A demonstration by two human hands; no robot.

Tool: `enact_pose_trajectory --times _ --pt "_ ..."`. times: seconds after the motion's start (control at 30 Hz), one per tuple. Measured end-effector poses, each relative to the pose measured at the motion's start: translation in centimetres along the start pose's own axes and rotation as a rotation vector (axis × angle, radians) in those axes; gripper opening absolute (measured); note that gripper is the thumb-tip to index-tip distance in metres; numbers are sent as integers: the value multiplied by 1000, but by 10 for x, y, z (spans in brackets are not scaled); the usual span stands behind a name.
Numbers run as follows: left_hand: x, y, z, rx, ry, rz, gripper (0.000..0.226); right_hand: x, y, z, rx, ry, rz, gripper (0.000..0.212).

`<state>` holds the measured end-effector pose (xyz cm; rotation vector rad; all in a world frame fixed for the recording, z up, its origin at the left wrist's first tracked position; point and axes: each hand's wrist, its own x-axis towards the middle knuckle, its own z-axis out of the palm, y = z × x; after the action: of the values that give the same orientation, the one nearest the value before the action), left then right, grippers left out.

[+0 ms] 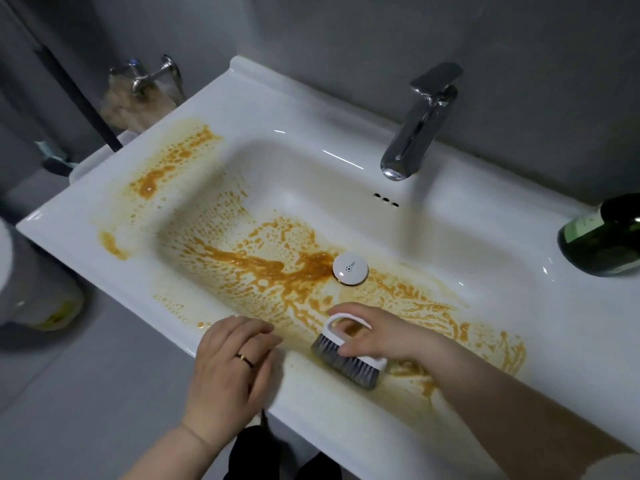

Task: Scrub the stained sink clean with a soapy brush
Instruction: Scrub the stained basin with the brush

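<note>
While the left hand (228,368) is resting on the front rim of the sink (329,420) with fingers (255,332) loosely extended and holding nothing, the right hand (375,336) is gripping the brush (348,363), fingers (356,315) curling through its white loop handle. Grey bristles are pressing against the basin's near wall. Orange-brown staining (270,268) is covering the basin floor, the near wall and the left ledge. A white drain plug (350,268) is sitting mid-basin, touching the staining. Beyond it, a chrome faucet (415,126) is overhanging the basin, and a dark green bottle (602,237) is resting on the right ledge.
</note>
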<state>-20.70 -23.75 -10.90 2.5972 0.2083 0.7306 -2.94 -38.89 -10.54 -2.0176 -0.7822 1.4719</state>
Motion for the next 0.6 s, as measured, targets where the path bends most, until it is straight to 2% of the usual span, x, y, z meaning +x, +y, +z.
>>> enact_pose_trajectory --times 0.1,0.17,0.23,0.37,0.5,0.6 --pt "9 -25 -15 89 37 -58 17 40 -39 10 8 44 -116 57" --pt "18 -45 -25 162 49 -109 26 52 -52 14 24 51 -144 57" --pt "27 -66 -36 206 65 -139 34 42 -39 10 -8 33 -95 57" --pt "49 -103 -45 270 107 -157 36 22 -12 2 -12 -14 32 50" --pt "60 -119 -38 277 95 -155 35 77 -65 15 21 29 -97 56" --pt "58 -123 -37 237 91 -152 36 79 -71 14 6 22 -76 58"
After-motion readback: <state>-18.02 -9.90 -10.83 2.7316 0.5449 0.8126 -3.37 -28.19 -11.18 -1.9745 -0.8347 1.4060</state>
